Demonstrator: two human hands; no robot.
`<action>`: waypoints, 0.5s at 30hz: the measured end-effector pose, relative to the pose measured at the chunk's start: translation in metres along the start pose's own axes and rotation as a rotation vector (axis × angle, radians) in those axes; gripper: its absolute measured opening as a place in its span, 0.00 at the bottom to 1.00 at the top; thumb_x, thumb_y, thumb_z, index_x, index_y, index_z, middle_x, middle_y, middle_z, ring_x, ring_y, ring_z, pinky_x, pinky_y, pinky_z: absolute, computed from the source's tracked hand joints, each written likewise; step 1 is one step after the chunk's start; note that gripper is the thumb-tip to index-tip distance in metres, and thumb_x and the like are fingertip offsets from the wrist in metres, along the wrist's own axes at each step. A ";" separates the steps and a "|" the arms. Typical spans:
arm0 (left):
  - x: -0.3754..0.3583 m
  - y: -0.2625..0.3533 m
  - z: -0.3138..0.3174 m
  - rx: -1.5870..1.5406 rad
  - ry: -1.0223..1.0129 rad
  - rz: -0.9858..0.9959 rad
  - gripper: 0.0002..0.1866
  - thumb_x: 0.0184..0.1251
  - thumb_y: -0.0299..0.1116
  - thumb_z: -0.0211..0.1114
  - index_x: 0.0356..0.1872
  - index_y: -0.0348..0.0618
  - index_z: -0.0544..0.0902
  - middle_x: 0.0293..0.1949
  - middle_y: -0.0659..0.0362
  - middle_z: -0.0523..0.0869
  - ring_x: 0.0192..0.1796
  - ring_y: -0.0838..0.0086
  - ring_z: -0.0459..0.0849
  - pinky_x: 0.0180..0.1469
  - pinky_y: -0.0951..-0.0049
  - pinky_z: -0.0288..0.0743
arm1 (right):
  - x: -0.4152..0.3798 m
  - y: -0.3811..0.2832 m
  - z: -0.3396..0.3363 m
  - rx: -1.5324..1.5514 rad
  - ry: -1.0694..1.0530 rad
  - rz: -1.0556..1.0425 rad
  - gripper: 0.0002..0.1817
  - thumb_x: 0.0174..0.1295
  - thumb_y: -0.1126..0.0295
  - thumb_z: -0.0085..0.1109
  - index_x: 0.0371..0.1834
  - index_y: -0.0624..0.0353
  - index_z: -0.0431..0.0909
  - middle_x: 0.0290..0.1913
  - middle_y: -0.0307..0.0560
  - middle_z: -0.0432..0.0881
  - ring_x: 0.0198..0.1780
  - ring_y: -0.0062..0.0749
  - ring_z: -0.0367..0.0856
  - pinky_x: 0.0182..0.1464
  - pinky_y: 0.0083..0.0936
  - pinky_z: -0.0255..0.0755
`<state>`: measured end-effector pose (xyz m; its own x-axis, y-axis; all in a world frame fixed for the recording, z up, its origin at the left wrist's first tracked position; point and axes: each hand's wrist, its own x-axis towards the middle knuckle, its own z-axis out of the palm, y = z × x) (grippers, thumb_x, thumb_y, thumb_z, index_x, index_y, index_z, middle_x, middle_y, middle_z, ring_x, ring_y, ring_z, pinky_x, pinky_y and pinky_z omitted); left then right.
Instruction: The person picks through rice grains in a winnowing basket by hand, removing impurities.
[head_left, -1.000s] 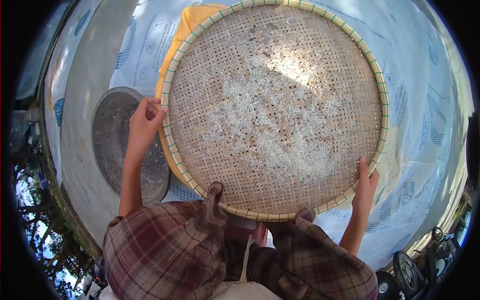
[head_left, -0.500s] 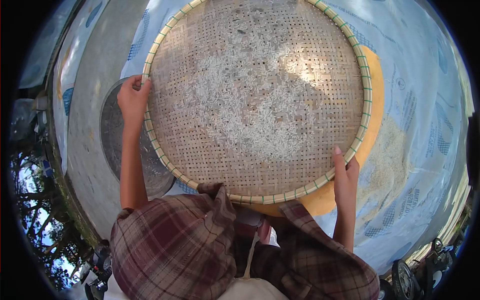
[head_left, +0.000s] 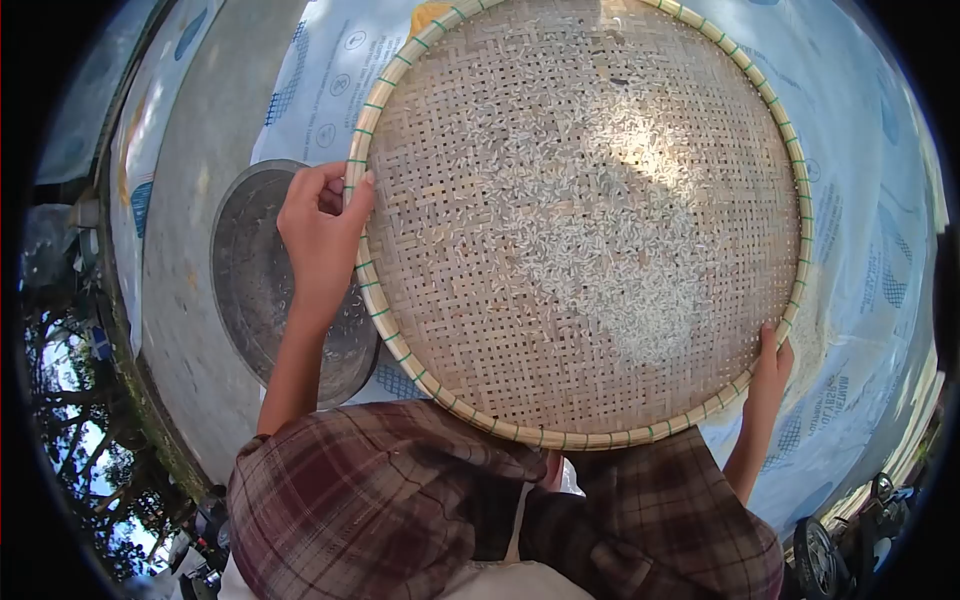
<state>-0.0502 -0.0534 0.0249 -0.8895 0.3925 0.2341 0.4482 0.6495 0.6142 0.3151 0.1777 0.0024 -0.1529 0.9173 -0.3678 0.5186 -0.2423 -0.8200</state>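
A large round woven bamboo winnowing tray (head_left: 430,330) is held up in front of me. Its pale rim is bound with green ties. White rice grains (head_left: 600,235) lie scattered over the weave, thickest toward the lower right, with sunlight falling on the upper part. My left hand (head_left: 325,205) grips the rim at the left side, thumb on the inner edge. On the lower right, my right hand (head_left: 770,360) holds the rim, its thumb on top and the other fingers mostly hidden underneath.
A grey metal basin (head_left: 240,270) stands on the concrete (head_left: 180,260) to the left, partly behind my left arm. Blue-white printed sheeting (head_left: 850,330) covers the ground, with grains spilled right of the tray. A yellow-orange edge (head_left: 430,15) peeks out at the top. Motorbikes (head_left: 820,560) are at lower right.
The tray and both hands have moved to the right and slightly down. The rice has shifted toward the tray's lower right. The orange surface beneath is now mostly covered.
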 end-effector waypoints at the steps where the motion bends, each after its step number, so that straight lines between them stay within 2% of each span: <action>1: -0.002 -0.002 0.001 0.010 -0.069 0.007 0.12 0.53 0.33 0.66 0.34 0.33 0.81 0.28 0.60 0.78 0.27 0.80 0.74 0.32 0.78 0.70 | 0.002 -0.005 -0.013 -0.063 -0.093 0.005 0.16 0.64 0.65 0.47 0.40 0.70 0.73 0.27 0.39 0.74 0.27 0.20 0.64 0.31 0.20 0.61; 2: -0.007 -0.002 0.004 0.012 -0.133 0.009 0.12 0.53 0.33 0.66 0.34 0.33 0.81 0.27 0.59 0.78 0.27 0.79 0.74 0.32 0.78 0.70 | 0.005 -0.010 -0.023 -0.133 -0.187 0.004 0.15 0.64 0.65 0.47 0.40 0.70 0.74 0.27 0.39 0.75 0.26 0.21 0.64 0.30 0.21 0.62; 3: 0.000 -0.016 0.007 -0.002 -0.126 -0.004 0.12 0.53 0.33 0.66 0.34 0.33 0.81 0.27 0.59 0.78 0.27 0.79 0.74 0.32 0.78 0.70 | -0.002 -0.017 -0.013 -0.148 -0.185 -0.008 0.15 0.64 0.65 0.47 0.40 0.70 0.74 0.27 0.39 0.75 0.26 0.21 0.64 0.30 0.21 0.62; 5: 0.018 -0.048 0.014 -0.005 0.000 -0.082 0.11 0.52 0.30 0.67 0.33 0.33 0.80 0.28 0.60 0.77 0.27 0.80 0.74 0.32 0.78 0.70 | -0.023 -0.027 0.021 -0.408 -0.246 -0.184 0.15 0.64 0.65 0.46 0.40 0.70 0.74 0.27 0.41 0.76 0.25 0.23 0.67 0.29 0.24 0.63; 7: 0.013 -0.030 0.018 -0.008 0.075 -0.014 0.10 0.52 0.30 0.67 0.33 0.34 0.80 0.27 0.60 0.77 0.26 0.81 0.73 0.31 0.79 0.70 | -0.018 -0.024 0.023 -0.345 -0.189 -0.168 0.16 0.63 0.64 0.47 0.38 0.70 0.75 0.24 0.42 0.75 0.25 0.23 0.67 0.29 0.24 0.63; 9: -0.008 0.008 0.018 -0.010 -0.021 0.031 0.11 0.54 0.33 0.66 0.33 0.35 0.81 0.28 0.60 0.77 0.26 0.81 0.73 0.32 0.78 0.70 | 0.004 -0.005 -0.001 -0.058 0.149 -0.147 0.17 0.63 0.63 0.48 0.36 0.71 0.74 0.21 0.41 0.72 0.24 0.22 0.64 0.29 0.22 0.62; 10: -0.008 0.012 0.014 -0.008 -0.023 0.043 0.11 0.54 0.33 0.66 0.33 0.35 0.81 0.28 0.60 0.77 0.26 0.81 0.73 0.32 0.78 0.70 | 0.007 -0.003 -0.013 -0.049 0.155 -0.144 0.17 0.63 0.63 0.48 0.36 0.71 0.74 0.21 0.41 0.72 0.24 0.22 0.64 0.29 0.22 0.62; 12: -0.017 0.018 0.013 -0.064 -0.141 -0.008 0.10 0.55 0.32 0.66 0.33 0.35 0.81 0.28 0.60 0.77 0.26 0.80 0.73 0.31 0.78 0.70 | 0.014 -0.010 -0.044 -0.274 -0.100 -0.083 0.16 0.64 0.64 0.47 0.37 0.71 0.73 0.21 0.39 0.71 0.25 0.22 0.63 0.28 0.23 0.60; 13: -0.013 0.008 0.015 -0.075 -0.136 -0.021 0.10 0.55 0.32 0.66 0.33 0.35 0.81 0.28 0.60 0.77 0.26 0.80 0.73 0.31 0.78 0.70 | 0.006 -0.020 -0.034 -0.289 -0.101 -0.092 0.16 0.64 0.64 0.47 0.37 0.71 0.73 0.21 0.39 0.71 0.25 0.22 0.63 0.28 0.23 0.60; 15: 0.009 -0.036 0.016 -0.025 -0.049 -0.030 0.10 0.53 0.30 0.67 0.33 0.35 0.80 0.28 0.60 0.76 0.26 0.80 0.72 0.30 0.79 0.69 | -0.019 -0.034 0.002 -0.544 -0.240 -0.178 0.15 0.65 0.65 0.45 0.37 0.69 0.72 0.21 0.35 0.69 0.24 0.20 0.63 0.26 0.22 0.58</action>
<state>-0.0732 -0.0631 -0.0070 -0.8969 0.4046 0.1786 0.4184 0.6456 0.6389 0.2987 0.1677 0.0359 -0.4284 0.8170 -0.3861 0.8127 0.1616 -0.5598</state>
